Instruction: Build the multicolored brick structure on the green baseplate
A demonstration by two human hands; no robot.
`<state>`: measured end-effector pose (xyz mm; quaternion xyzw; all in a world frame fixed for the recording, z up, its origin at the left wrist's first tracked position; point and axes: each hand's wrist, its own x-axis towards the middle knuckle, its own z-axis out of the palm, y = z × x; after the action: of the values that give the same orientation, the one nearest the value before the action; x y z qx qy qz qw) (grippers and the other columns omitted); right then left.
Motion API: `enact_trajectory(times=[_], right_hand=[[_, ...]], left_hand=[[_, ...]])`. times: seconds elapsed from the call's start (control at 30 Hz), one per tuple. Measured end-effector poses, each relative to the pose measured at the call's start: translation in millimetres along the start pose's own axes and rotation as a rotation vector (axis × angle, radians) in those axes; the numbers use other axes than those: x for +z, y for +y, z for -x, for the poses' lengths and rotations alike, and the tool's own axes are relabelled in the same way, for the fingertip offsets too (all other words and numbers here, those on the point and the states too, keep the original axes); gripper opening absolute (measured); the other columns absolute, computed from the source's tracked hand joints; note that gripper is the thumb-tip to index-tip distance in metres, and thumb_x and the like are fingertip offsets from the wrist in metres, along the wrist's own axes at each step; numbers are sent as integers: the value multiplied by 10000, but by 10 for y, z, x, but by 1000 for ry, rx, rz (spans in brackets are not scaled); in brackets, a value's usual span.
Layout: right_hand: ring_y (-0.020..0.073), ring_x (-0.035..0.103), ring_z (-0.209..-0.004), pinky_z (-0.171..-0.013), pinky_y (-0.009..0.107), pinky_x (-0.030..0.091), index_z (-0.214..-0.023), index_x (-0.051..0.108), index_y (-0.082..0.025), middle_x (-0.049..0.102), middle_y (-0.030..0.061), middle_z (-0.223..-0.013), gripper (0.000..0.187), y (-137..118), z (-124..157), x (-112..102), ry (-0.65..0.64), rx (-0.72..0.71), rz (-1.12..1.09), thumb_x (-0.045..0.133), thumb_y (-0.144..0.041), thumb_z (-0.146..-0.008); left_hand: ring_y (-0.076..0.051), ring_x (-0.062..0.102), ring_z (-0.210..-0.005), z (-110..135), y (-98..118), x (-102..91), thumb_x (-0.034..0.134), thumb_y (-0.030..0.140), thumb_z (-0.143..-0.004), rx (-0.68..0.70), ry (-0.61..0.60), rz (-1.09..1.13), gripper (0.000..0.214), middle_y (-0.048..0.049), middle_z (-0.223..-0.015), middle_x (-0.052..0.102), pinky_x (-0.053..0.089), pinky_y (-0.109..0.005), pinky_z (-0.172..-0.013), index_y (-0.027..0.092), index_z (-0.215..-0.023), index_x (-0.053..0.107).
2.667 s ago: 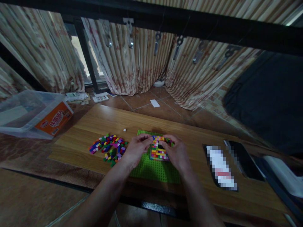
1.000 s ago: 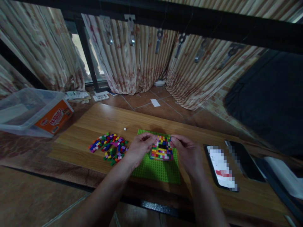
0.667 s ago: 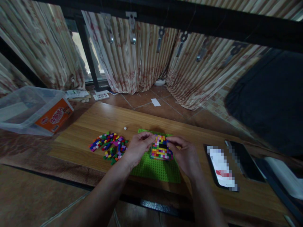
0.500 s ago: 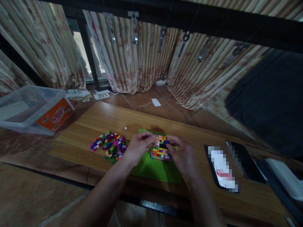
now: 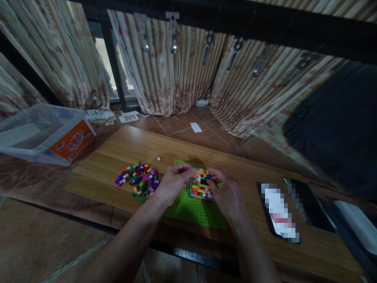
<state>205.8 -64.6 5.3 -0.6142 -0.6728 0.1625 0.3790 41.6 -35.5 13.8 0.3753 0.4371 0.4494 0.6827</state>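
Observation:
A small structure of many-coloured toy bricks (image 5: 200, 189) stands on the green studded baseplate (image 5: 197, 216), with a dark opening in its top. My left hand (image 5: 173, 181) has its fingers closed at the structure's upper left corner. At the right side, my right hand (image 5: 226, 188) has thumb and fingers closed around a blue brick (image 5: 208, 177) at the structure's edge. Whether that brick is seated is too small to tell. Left of my left hand lies a pile of loose coloured bricks (image 5: 143, 181), and a single white brick (image 5: 159, 158) sits apart behind it.
The wooden table (image 5: 106, 157) carries a phone with a lit, blurred screen (image 5: 278, 212) and a dark device (image 5: 310, 204) on the right. A clear plastic bin (image 5: 35, 151) with an orange label is at the left. A black bar (image 5: 188, 11) with hanging metal clips crosses above.
The view has shifted slightly, so the table and bin appear a little further right. Both hands stay at the brick structure; the blue brick looks lower against it.

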Motion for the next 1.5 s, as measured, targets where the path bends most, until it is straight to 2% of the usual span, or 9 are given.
enact_trajectory(times=[0.7, 0.8, 0.9, 1.03, 1.23, 1.5], right_hand=[[184, 651, -764, -744, 346, 523, -981, 677, -216, 680, 50, -913, 228, -14, 14, 31, 36, 43, -87, 557, -227, -787], [198, 645, -798, -758, 361, 515, -993, 675, -206, 682, 64, -940, 233, 13, 14, -7, 120, 95, -106, 574, -286, -799], [232, 621, -928, -832, 406, 488, -1026, 671, -191, 666, 98, -1047, 298, 75, 2, -22, 197, 146, -78, 560, -380, -823], [259, 593, -1035, -901, 453, 450, -1108, 644, -178, 641, 133, -1143, 405, 176, -11, 59, 142, 214, -96, 503, -457, -851], [260, 602, -1051, -949, 447, 429, -1090, 662, -168, 669, 126, -1123, 395, 223, -24, 197, 76, 259, -128, 518, -437, -838], [247, 651, -951, -880, 413, 482, -1012, 700, -194, 716, 83, -1032, 339, 211, -83, 197, 68, 357, -300, 622, -397, -753]], left_hand=[[-41, 324, -470, -8, -10, -6, 758, 359, -621, -8, 9, 7, 273, 27, -586, 514, 184, -203, -444, 135, -710, 630], [-40, 332, -472, -1, 1, -4, 756, 372, -626, -4, 23, 20, 281, 17, -613, 541, 184, -202, -448, 137, -715, 633], [-41, 346, -478, 4, 11, -2, 758, 382, -625, 2, 37, 33, 289, 14, -618, 546, 197, -194, -454, 140, -726, 636], [-43, 367, -485, 6, 20, 3, 761, 393, -621, 6, 49, 45, 299, 15, -621, 552, 213, -182, -452, 145, -728, 634], [-31, 349, -466, 9, 27, 15, 756, 404, -635, 6, 61, 70, 306, 19, -617, 555, 192, -171, -428, 143, -725, 624], [-23, 364, -455, -25, -30, -2, 749, 380, -645, -39, 64, 87, 286, 17, -597, 558, 199, -161, -422, 133, -717, 625]])
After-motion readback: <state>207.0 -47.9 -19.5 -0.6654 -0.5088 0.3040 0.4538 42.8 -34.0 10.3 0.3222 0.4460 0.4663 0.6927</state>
